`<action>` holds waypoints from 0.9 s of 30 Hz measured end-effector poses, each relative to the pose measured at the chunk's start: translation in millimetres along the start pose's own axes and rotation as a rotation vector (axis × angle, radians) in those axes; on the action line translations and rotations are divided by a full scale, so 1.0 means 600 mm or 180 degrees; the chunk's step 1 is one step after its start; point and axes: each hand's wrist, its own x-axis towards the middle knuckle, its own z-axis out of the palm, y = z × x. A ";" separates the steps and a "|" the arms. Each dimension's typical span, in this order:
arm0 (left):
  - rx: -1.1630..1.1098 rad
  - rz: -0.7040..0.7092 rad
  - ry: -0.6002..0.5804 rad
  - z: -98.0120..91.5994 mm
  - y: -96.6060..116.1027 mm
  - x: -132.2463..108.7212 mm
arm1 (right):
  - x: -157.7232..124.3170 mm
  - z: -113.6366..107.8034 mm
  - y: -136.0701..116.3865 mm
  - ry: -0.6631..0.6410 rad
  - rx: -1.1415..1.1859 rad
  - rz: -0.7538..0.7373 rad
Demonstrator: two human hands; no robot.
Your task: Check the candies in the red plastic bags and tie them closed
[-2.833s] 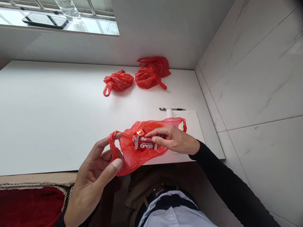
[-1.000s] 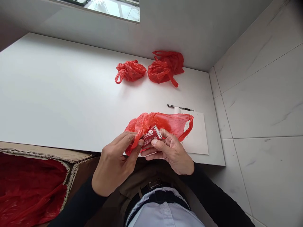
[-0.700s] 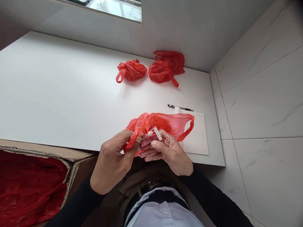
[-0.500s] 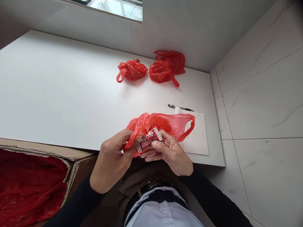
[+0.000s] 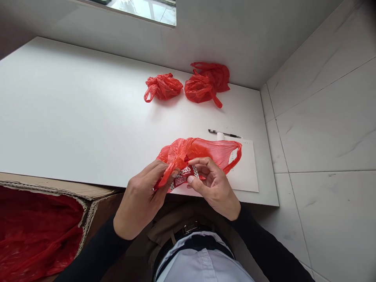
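Observation:
At the table's front edge, my left hand [image 5: 143, 196] is closed on a gathered part of a thin red plastic bag [image 5: 202, 150] and on the left end of a small red wrapped packet [image 5: 184, 175] with white dotted ends. My right hand [image 5: 216, 188] pinches the packet's right end between thumb and fingers. The bag lies partly open behind the hands, its handle loop stretching right over a sheet of paper [image 5: 246, 168]. Whatever is inside the bag cannot be made out.
Red knotted bags [image 5: 164, 87] [image 5: 202, 86] lie at the back of the white table [image 5: 73, 109]. A black pen [image 5: 225, 133] rests above the paper. A cardboard box [image 5: 96, 211] holding red plastic stands at the lower left. A tiled wall is on the right.
My right hand's fingers have curled in around the packet's right end, and its index finger has moved left along the top. The packet has shifted slightly left and the bag's folds have moved a little.

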 end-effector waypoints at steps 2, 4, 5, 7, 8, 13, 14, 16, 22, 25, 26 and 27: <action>-0.0004 0.0038 -0.0041 0.000 -0.001 0.000 | -0.001 -0.003 -0.001 0.0031 -0.0232 -0.0097; -0.0007 0.0048 -0.0064 0.000 -0.003 -0.002 | -0.003 -0.005 -0.004 0.0022 -0.0322 -0.0184; -0.0008 0.0055 -0.0075 0.000 -0.004 -0.002 | -0.003 -0.005 -0.005 0.0008 -0.0335 -0.0224; 0.0008 0.0106 -0.0084 0.000 -0.006 -0.004 | -0.003 -0.005 -0.007 -0.0008 -0.0318 -0.0269; 0.0023 0.0138 -0.0087 0.000 -0.006 -0.004 | -0.002 -0.005 -0.008 -0.0003 -0.0309 -0.0265; 0.0070 0.0299 -0.0104 0.000 -0.006 -0.004 | 0.000 -0.005 -0.008 0.0053 -0.0241 -0.0210; 0.0072 0.0323 -0.0104 -0.001 -0.006 -0.004 | 0.000 -0.006 -0.009 0.0051 -0.0226 -0.0213; 0.0082 0.0348 -0.0104 -0.001 -0.006 -0.004 | 0.001 -0.007 -0.009 0.0025 -0.0186 -0.0226; -0.0011 0.0368 -0.0063 0.001 -0.017 -0.004 | 0.000 -0.014 -0.010 -0.0072 -0.0124 -0.0310; -0.0148 0.0295 -0.0100 0.002 -0.023 -0.004 | 0.000 -0.015 -0.013 -0.0098 -0.0195 -0.0312; -0.0188 0.0270 -0.0112 0.003 -0.024 -0.004 | 0.000 -0.016 -0.014 -0.0098 -0.0216 -0.0301; -0.0223 0.0255 -0.0118 0.003 -0.025 -0.003 | 0.000 -0.016 -0.015 -0.0096 -0.0227 -0.0294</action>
